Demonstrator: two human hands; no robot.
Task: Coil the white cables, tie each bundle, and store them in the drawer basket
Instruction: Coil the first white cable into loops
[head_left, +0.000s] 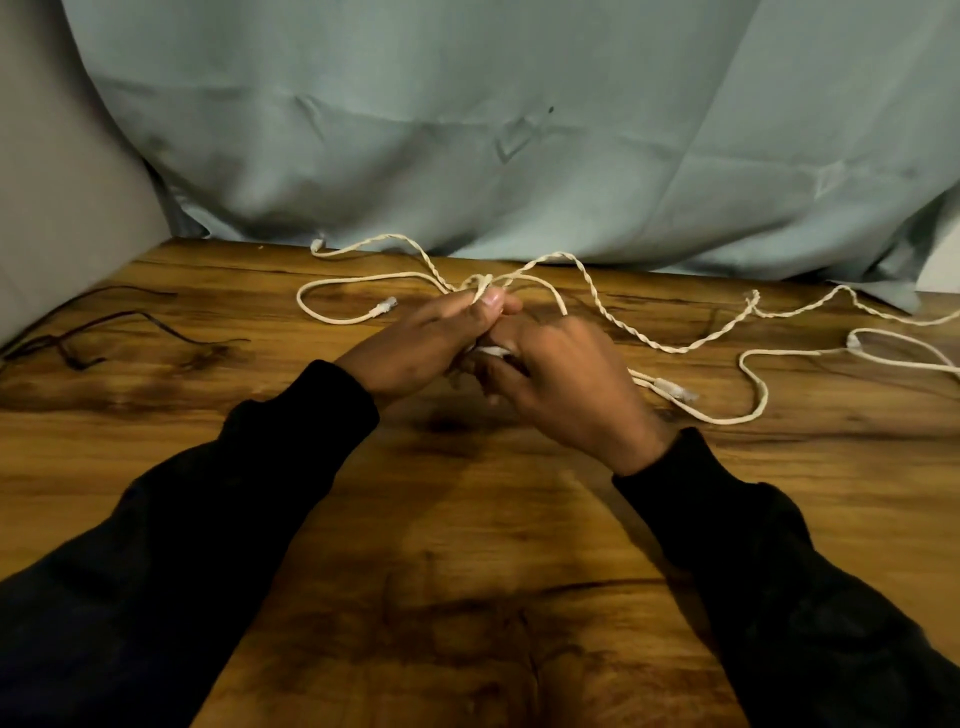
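Both hands meet above the middle of the wooden table (467, 519), sleeves black to the wrist. The left hand (431, 338) is curled, thumb pressed against forefinger, pinching strands of the white cables (613, 317) where several runs cross at its fingertips. The right hand (561, 389) is also curled, fingers turned under; a short white piece shows between the two palms, and a cable leaves from beneath this hand toward the right, so it grips cable as well, though the exact hold is hidden. The cables lie loose and uncoiled across the far half of the table: one loop runs out to the left and ends in a clear connector (383, 305) lying on the wood; a twisted pair arcs behind the hands and trails off right; another run loops near the right edge, with a second connector (675, 389) just beside the right wrist. A thin dark wire (130, 325) lies apart at the left edge of the table. A pale grey-green cloth (467, 130) hangs behind, its hem touching the rear edge of the table.
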